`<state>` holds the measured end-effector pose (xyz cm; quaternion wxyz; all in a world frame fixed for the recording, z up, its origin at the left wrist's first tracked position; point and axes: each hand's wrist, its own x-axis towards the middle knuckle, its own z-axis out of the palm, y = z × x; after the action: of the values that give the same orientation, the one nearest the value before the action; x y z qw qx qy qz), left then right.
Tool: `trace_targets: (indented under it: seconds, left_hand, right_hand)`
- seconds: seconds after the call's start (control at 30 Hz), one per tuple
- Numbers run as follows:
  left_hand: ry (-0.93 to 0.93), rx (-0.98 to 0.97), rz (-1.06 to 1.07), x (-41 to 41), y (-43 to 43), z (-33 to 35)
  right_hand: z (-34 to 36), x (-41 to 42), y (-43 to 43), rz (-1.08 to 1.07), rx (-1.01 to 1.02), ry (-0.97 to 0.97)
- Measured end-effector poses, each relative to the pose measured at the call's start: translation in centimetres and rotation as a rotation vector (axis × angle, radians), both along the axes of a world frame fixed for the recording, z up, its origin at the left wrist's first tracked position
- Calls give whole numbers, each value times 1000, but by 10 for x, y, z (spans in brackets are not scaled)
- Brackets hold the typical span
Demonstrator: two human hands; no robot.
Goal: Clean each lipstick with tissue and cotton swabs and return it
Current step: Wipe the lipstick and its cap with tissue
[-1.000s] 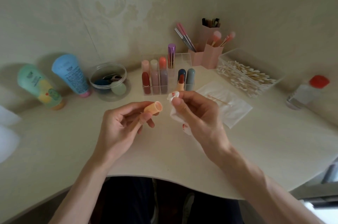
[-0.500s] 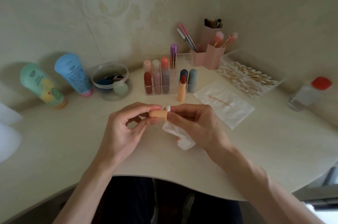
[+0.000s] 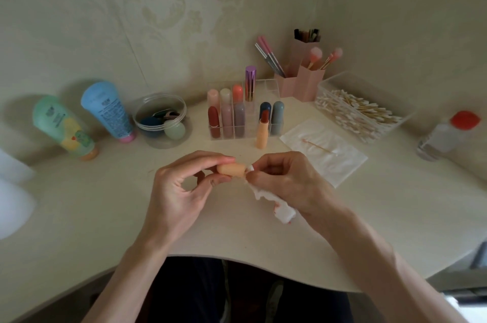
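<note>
The peach cap (image 3: pixel 232 168) lay level over the table (image 3: pixel 105 217), its long axis running 9 to 3 o'clock, with the rounded end at 9 pinched by the left hand (image 3: pixel 179 191) and the mouth facing 3. The mouth was hidden behind the right hand (image 3: pixel 287 183), which pinched a red-smeared white tissue (image 3: pixel 274 204) against it; how deep the tissue went could not be told. The uncapped lipstick (image 3: pixel 262 133) stood upright at 12 o'clock, red tip up, just before the rack (image 3: pixel 268 85).
</note>
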<state>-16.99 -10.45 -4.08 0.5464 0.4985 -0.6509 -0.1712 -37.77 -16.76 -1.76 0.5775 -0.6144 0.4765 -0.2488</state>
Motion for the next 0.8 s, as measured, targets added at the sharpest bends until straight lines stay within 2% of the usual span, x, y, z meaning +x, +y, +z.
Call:
trace_targets:
  seconds: [0.13, 0.2, 0.33, 0.47, 0.63, 0.8]
  left_hand:
    - [71, 44, 30, 1, -1, -2]
    - [62, 85, 14, 1, -2, -2]
    - [52, 163, 23, 3, -4, -6]
    - [31, 227, 90, 5, -9, -11]
    - [13, 215, 105, 5, -9, -11]
    - [57, 244, 114, 4, -8, -10]
  right_hand:
    - [-1, -3, 2, -120, -42, -89]
    - [-2, -7, -1, -156, -138, -95]
    - [-5, -20, -13, -74, -341, 51]
    - [-2, -32, -18, 9, -379, 121]
    - [-6, -35, -24, -35, -478, 277]
    - [-10, -21, -19, -46, -644, 221]
